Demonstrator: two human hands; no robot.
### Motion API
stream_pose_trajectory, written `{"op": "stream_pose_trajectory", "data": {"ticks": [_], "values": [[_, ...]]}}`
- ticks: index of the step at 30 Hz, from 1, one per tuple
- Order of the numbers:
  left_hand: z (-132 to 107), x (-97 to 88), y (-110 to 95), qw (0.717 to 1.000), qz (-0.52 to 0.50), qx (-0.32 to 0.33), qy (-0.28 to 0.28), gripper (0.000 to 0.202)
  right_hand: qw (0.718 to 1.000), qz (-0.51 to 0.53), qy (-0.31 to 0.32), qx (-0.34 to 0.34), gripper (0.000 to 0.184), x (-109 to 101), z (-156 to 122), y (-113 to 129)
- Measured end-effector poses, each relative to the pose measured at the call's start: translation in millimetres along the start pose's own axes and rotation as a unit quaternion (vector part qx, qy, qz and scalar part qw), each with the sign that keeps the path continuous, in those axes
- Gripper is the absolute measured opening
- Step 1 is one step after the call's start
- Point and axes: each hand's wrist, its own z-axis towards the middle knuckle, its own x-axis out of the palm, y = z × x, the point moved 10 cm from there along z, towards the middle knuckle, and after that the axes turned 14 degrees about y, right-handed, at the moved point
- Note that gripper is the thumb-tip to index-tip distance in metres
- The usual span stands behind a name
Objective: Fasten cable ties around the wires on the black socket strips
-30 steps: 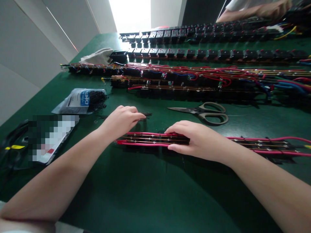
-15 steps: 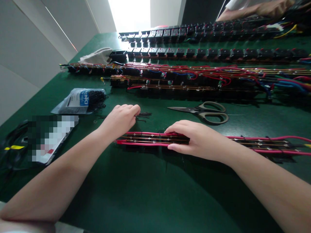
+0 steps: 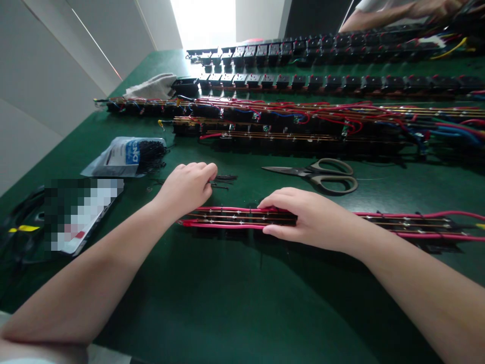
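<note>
On a green table [image 3: 227, 303], the right hand [image 3: 306, 217] clasps a red-cabled strip [image 3: 235, 218] lying before scissors [image 3: 318, 174], thumb and fingers astride. The left hand [image 3: 189, 183] curls by black ties [image 3: 227, 177], any hold impossible to tell; a bag's [image 3: 100, 166] blue label [image 3: 132, 153] bears unclear lettering.

There are one near strip [image 3: 231, 217], two red cables [image 3: 231, 226] on it, one pair of scissors [image 3: 311, 175] and one clear bag [image 3: 119, 157].

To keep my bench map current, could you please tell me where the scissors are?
In the head view, the scissors lie right of centre on the green table, just beyond the right hand.
</note>
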Motion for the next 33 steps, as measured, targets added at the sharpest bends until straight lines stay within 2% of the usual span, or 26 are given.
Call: {"op": "stream_pose_trajectory", "data": {"ticks": [6, 17, 23, 26, 28, 33], "values": [[0, 0.4, -2, 1.000, 0.003, 0.013, 0.007, 0.012, 1.000, -0.001, 0.000, 0.000, 0.046, -1, -1, 1], [2, 7.0, 1, 0.997, -0.008, 0.054, 0.054, 0.017, 1.000, 0.002, -0.002, -0.003, 0.047, 0, 0, -1], [1, 6.3, -2, 0.996, 0.002, 0.070, 0.046, 0.018, 1.000, 0.012, -0.005, -0.004, 0.047, 1, -1, -2], [-1, 0.0, -3, 0.997, -0.017, 0.073, 0.021, 0.018, 1.000, 0.012, -0.010, -0.008, 0.046, 0, -1, -2], [-5, -10.0, -8, 0.995, -0.047, 0.083, -0.016, 0.017, 1.000, 0.009, -0.012, -0.011, 0.045, 0, -1, -2], [-24, -31.8, -37, 0.977, -0.145, 0.121, -0.102, 0.015, 1.000, 0.002, -0.008, -0.010, 0.046, 0, 0, -1]]}}
